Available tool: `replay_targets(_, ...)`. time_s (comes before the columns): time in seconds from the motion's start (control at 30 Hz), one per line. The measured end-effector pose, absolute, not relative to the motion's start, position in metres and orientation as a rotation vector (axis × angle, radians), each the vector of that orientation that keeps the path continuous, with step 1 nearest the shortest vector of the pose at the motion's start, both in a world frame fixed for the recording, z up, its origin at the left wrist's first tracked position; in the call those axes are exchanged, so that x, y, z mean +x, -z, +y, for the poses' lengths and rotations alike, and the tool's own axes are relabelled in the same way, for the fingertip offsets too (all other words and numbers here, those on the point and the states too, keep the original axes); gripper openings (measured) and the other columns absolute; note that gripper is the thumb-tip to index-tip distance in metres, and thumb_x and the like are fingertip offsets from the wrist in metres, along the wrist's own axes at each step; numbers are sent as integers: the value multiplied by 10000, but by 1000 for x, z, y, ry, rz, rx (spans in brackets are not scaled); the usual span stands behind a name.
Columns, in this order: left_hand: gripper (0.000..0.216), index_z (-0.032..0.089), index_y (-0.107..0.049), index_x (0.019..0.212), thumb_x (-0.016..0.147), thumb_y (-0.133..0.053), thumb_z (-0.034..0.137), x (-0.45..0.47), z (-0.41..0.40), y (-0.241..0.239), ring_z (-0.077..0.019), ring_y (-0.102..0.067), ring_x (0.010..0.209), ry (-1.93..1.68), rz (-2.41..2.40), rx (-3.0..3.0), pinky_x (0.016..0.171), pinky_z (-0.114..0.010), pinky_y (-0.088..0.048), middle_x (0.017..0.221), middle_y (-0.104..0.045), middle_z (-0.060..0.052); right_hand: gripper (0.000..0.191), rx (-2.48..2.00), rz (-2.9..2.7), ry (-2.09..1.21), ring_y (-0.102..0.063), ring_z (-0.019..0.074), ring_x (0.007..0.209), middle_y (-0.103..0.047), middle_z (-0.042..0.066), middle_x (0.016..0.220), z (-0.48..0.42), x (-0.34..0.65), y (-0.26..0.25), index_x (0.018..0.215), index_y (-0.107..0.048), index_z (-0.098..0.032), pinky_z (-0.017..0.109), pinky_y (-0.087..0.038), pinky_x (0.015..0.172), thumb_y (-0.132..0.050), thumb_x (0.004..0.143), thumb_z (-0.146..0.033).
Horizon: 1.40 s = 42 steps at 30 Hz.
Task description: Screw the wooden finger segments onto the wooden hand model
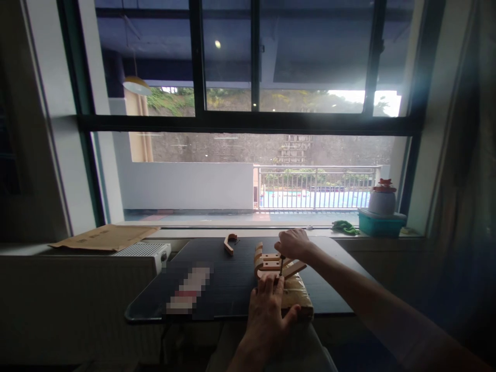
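Our right hand (293,244) is closed in a fist around the top of a thin-shafted screwdriver (281,265), which stands nearly upright over the wooden frame (271,266). Our left hand (267,305) lies with its fingertips at the frame's near side, just beside the lower end of the shaft, its thumb spread wide; we cannot tell whether those fingers wrap around the wood.

The frame, slatted and curved at its left end, sits partly on a wrapped block (298,297) at the near edge of the dark table (228,289), right of the middle. The block's near end reaches that edge, leaving us little room on our side.

To the left, a broad stretch of tabletop separates the frame from a pixelated patch (189,292). A loose curved wooden piece (228,247) lies near the far edge, well apart from both hands. Our right forearm crosses the table's right side. Beyond the far edge, the windowsill holds a green cloth (344,227) and a teal container (382,223).
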<state>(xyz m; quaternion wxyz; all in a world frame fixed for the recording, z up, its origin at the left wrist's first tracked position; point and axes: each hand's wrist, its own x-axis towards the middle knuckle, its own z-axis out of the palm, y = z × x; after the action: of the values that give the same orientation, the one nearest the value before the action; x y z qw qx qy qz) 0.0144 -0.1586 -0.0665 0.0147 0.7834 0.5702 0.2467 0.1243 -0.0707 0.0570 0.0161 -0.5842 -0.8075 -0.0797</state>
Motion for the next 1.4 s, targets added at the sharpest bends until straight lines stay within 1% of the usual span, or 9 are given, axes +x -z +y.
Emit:
replay_targets(0.13,674,209,-379,1402,830,-418,565,14,-159,67,-291,-270,1332,-775,1776,2427,1067,-399,-269,1443,-360,-73,288,-1563,-2740,216,-605,159,846,-612,59,1033,-72,142,-71,1100,-571,-151,359,-515,738,-515,905,-355)
replay_targets(0.23,674,216,-374,1403,830,-421,567,15,-157,67,-286,-275,1330,-783,1776,2423,1068,-392,-266,1444,-361,-69,279,-1369,-2834,233,-603,144,770,-636,37,921,-75,149,-75,1051,-591,-160,322,-491,701,-468,924,-376)
replay_targets(0.4,671,212,-375,1403,834,-408,566,15,-158,66,-282,-273,1331,-775,1773,2429,1072,-381,-254,1444,-363,-71,317,-1318,-2793,355,-609,159,736,-655,53,820,-80,148,-68,980,-613,-161,281,-431,662,-369,958,-361)
replay_targets(0.5,664,206,-387,1396,834,-403,560,15,-158,65,-281,-270,1333,-762,1777,2431,1070,-379,-256,1437,-373,-73,314,-1407,-2709,390,-610,162,773,-646,50,861,-80,146,-60,1017,-597,-142,323,-470,704,-387,956,-367)
replay_targets(0.7,657,200,-394,1391,836,-392,551,16,-158,64,-283,-262,1331,-746,1779,2442,1047,-377,-282,1431,-375,-67,300,-1676,-2557,306,-599,179,904,-600,70,1082,-78,135,-52,1120,-565,-150,383,-509,771,-526,900,-349)
replay_targets(0.9,658,188,-403,1384,826,-424,536,16,-160,62,-266,-285,1319,-763,1764,2459,1053,-364,-284,1411,-397,-77,304,-1877,-2442,183,-590,186,936,-582,79,1131,-74,115,-52,1146,-556,-160,391,-506,790,-528,899,-335)
replay_targets(1.1,664,190,-405,1387,821,-441,535,15,-159,65,-282,-276,1331,-743,1790,2425,1064,-386,-273,1436,-375,-82,315,-1810,-2518,85,-589,193,947,-580,79,1135,-65,131,-58,1153,-552,-157,401,-503,796,-532,896,-338)
replay_targets(1.27,659,200,-401,1389,826,-432,543,14,-158,67,-287,-252,1345,-765,1771,2418,1075,-392,-255,1452,-358,-76,287,-1488,-2745,-92,-606,159,848,-610,59,1040,-67,158,-69,1100,-570,-147,356,-520,731,-520,904,-350)
replay_targets(1.4,669,199,-380,1402,826,-435,537,16,-162,61,-288,-245,1350,-733,1792,2400,1079,-393,-251,1462,-350,-74,276,-1324,-2775,9,-594,131,724,-646,33,857,-74,164,-69,988,-617,-159,273,-459,650,-454,927,-374)
